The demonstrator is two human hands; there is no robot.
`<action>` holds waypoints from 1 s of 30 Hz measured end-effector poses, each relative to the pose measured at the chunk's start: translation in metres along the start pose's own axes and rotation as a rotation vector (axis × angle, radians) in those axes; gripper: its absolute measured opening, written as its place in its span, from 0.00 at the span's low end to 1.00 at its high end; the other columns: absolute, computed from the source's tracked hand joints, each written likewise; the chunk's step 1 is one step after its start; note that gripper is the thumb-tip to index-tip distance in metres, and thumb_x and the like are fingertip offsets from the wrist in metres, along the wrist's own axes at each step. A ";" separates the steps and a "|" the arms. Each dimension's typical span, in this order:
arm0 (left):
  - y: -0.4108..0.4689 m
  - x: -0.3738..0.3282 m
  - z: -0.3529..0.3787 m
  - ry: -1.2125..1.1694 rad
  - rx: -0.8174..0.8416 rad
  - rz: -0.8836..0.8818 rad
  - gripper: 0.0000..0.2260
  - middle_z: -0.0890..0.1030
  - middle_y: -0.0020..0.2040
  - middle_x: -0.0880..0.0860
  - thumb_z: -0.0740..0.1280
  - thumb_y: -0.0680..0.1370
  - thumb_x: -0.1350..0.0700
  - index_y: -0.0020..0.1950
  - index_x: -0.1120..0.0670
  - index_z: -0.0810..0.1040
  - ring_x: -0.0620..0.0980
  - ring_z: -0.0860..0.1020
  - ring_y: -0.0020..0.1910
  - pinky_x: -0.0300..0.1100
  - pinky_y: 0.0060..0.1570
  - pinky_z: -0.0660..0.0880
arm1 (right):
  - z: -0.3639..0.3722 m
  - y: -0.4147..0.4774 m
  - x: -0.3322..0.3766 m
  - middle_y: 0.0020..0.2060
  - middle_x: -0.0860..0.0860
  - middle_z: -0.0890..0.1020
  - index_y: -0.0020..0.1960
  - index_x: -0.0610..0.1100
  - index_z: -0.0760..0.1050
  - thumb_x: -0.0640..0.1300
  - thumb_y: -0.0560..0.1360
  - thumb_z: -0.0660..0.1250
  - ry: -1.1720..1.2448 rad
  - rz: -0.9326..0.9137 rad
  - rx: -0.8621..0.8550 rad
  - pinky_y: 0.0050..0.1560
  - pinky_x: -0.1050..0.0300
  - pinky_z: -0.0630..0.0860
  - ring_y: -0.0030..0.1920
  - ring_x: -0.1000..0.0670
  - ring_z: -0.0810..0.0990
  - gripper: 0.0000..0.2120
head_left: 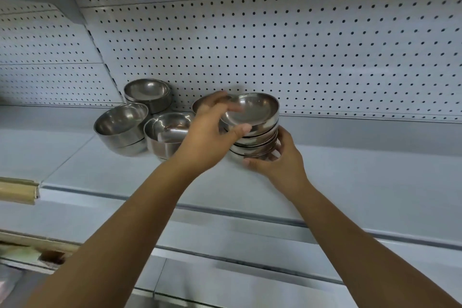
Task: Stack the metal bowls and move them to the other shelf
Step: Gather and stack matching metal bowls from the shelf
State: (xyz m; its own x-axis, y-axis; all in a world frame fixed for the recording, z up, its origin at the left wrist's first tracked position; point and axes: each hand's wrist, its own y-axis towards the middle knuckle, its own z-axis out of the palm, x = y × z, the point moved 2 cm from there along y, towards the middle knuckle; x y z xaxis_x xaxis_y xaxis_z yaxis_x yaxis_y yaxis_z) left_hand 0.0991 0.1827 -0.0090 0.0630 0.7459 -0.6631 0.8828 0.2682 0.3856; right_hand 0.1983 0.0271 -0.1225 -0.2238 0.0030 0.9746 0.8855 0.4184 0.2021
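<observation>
A stack of several shallow metal bowls [255, 130] stands on the pale shelf [350, 182] near the pegboard back. My left hand [210, 132] grips the top bowl [252, 110] of the stack, thumb on its near rim and fingers over its left edge. My right hand [277, 160] curls round the bottom of the stack from the right and front. Behind my left hand a further bowl [200, 102] is partly hidden. To the left sit three deeper bowl stacks: one at the back [148, 94], one at the left [121, 127], one in the middle [166, 136].
A perforated pegboard [300, 52] backs the shelf, and another shelf overhangs above. The shelf's front lip [225, 210] runs across below my arms. A beige strip [17, 190] sticks out at the left edge. A lower shelf edge lies beneath.
</observation>
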 end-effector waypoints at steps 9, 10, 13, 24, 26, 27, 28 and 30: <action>0.000 0.007 0.018 -0.149 0.037 -0.201 0.30 0.71 0.67 0.43 0.75 0.75 0.46 0.75 0.47 0.68 0.42 0.67 0.67 0.34 0.59 0.66 | -0.001 -0.003 0.006 0.65 0.70 0.73 0.82 0.58 0.53 0.42 0.66 0.84 0.018 -0.031 0.047 0.61 0.64 0.79 0.62 0.68 0.77 0.56; 0.000 0.009 0.018 -0.163 0.024 -0.208 0.30 0.72 0.66 0.43 0.76 0.75 0.47 0.74 0.47 0.68 0.42 0.69 0.66 0.32 0.57 0.66 | -0.002 -0.003 0.006 0.64 0.69 0.75 0.82 0.57 0.56 0.42 0.66 0.85 0.018 -0.032 0.045 0.60 0.64 0.79 0.62 0.68 0.78 0.54; 0.003 0.011 0.017 -0.173 0.001 -0.221 0.31 0.75 0.64 0.45 0.77 0.73 0.46 0.73 0.47 0.70 0.44 0.72 0.65 0.34 0.60 0.70 | -0.002 -0.002 0.005 0.63 0.67 0.76 0.78 0.56 0.61 0.40 0.65 0.85 0.025 -0.021 0.031 0.61 0.61 0.79 0.61 0.67 0.79 0.49; 0.012 0.023 0.012 -0.152 0.032 -0.230 0.37 0.78 0.65 0.47 0.80 0.67 0.39 0.72 0.46 0.71 0.48 0.77 0.65 0.53 0.66 0.75 | -0.002 -0.003 0.009 0.63 0.71 0.72 0.81 0.55 0.56 0.45 0.65 0.86 0.005 0.000 0.046 0.63 0.63 0.78 0.61 0.70 0.77 0.54; 0.012 0.025 0.012 -0.159 0.025 -0.224 0.37 0.78 0.64 0.46 0.79 0.66 0.37 0.71 0.44 0.71 0.48 0.77 0.65 0.53 0.66 0.76 | -0.001 -0.002 0.009 0.64 0.72 0.69 0.83 0.57 0.49 0.47 0.64 0.86 0.000 0.025 0.060 0.66 0.59 0.77 0.63 0.66 0.77 0.61; 0.011 0.026 0.012 -0.169 0.021 -0.225 0.38 0.79 0.64 0.46 0.79 0.65 0.36 0.71 0.44 0.71 0.49 0.78 0.64 0.53 0.66 0.76 | -0.001 -0.002 0.008 0.66 0.67 0.70 0.83 0.58 0.47 0.48 0.62 0.87 -0.002 0.037 0.066 0.68 0.56 0.76 0.66 0.62 0.76 0.63; 0.011 0.027 0.012 -0.180 0.017 -0.230 0.38 0.79 0.63 0.46 0.79 0.64 0.35 0.70 0.43 0.72 0.49 0.78 0.63 0.53 0.65 0.77 | 0.000 -0.002 0.007 0.70 0.62 0.72 0.83 0.59 0.46 0.50 0.60 0.87 -0.010 0.043 0.070 0.70 0.54 0.76 0.68 0.59 0.76 0.65; 0.011 0.028 0.012 -0.208 0.013 -0.228 0.39 0.80 0.61 0.46 0.78 0.61 0.33 0.69 0.42 0.72 0.49 0.79 0.62 0.53 0.64 0.77 | 0.001 -0.001 0.007 0.72 0.58 0.74 0.83 0.58 0.48 0.54 0.58 0.88 -0.052 0.039 0.070 0.70 0.51 0.76 0.69 0.58 0.76 0.66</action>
State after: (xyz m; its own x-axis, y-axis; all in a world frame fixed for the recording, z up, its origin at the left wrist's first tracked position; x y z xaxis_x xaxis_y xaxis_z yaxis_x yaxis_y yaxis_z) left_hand 0.1161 0.1996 -0.0306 -0.0449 0.5258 -0.8494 0.8908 0.4059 0.2041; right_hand 0.1955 0.0276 -0.1161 -0.2119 0.0674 0.9750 0.8640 0.4792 0.1547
